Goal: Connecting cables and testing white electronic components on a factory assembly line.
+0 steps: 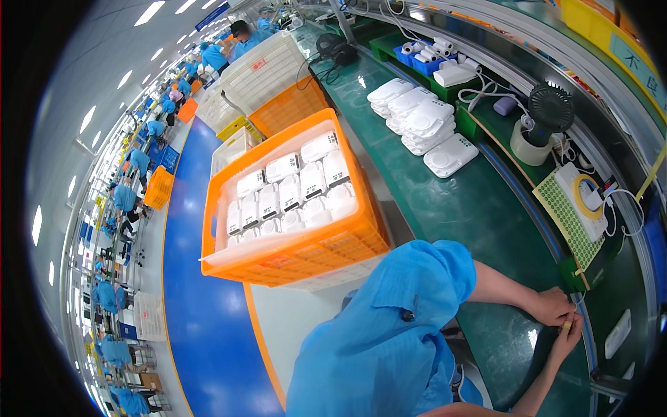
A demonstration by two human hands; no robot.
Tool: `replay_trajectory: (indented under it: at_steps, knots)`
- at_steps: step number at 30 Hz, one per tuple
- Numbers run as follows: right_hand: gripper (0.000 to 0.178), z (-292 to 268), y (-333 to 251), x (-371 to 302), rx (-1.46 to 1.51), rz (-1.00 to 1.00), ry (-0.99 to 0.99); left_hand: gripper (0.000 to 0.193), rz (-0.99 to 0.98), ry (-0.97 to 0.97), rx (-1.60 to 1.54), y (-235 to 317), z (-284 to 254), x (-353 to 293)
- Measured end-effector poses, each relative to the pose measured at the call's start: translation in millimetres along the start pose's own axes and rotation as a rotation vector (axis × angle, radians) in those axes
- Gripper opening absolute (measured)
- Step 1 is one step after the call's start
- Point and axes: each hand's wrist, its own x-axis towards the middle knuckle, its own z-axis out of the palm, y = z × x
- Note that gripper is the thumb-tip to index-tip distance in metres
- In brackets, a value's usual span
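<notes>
Both my hands meet over the right edge of the green worktable. My left hand is closed, its fingertips drawn together. Just below it my right hand pinches towards the same spot. A small yellow bit shows at the fingertips; what it is I cannot make out. A thin pale cord comes up beside my left fingers. Farther along the table, stacks of white flat plastic housings lie beyond my hands, with a single housing nearest.
An orange crate full of white boxed units stands left of the table. Along the right are a dark desk fan, a perforated yellow-green board and blue bins. A white device lies beyond my hands. Blue-clad workers line the far left.
</notes>
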Motion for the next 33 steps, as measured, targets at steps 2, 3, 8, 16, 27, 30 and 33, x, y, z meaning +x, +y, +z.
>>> replay_trajectory:
  at_steps: [2, 3, 8, 16, 27, 30, 33]
  knots:
    - [0.023, 6.4, -5.2, -1.3, -0.026, -0.018, 0.031, 0.029, -0.008, 0.002, 0.002, 1.3, -0.8, -1.9]
    - [0.022, 9.5, -7.3, -2.2, -0.052, -0.035, 0.061, 0.029, -0.017, 0.003, 0.006, 2.0, -1.2, -2.6]
    - [0.017, -1.6, -9.9, -10.1, -0.123, -0.054, 0.081, 0.029, 0.05, 0.017, 0.041, 2.2, 8.0, 4.1]
    - [0.019, 20.9, -55.1, -1.8, -0.228, 0.005, 0.102, 0.024, -0.124, -0.053, -0.105, -1.3, -7.9, 0.3]
    - [0.044, -31.3, -62.9, 34.1, -0.593, -0.198, 0.58, 0.014, -0.243, 0.054, -0.438, 5.4, -32.1, 7.3]
    - [0.074, -78.7, -24.4, 52.0, -0.964, -0.062, 0.716, 0.016, -0.203, -0.045, -0.498, 3.1, -29.5, 6.3]
    - [0.099, -108.4, 4.6, 61.7, -1.111, 0.256, 0.729, 0.019, -0.218, -0.12, -0.594, 2.6, -27.6, 7.0]
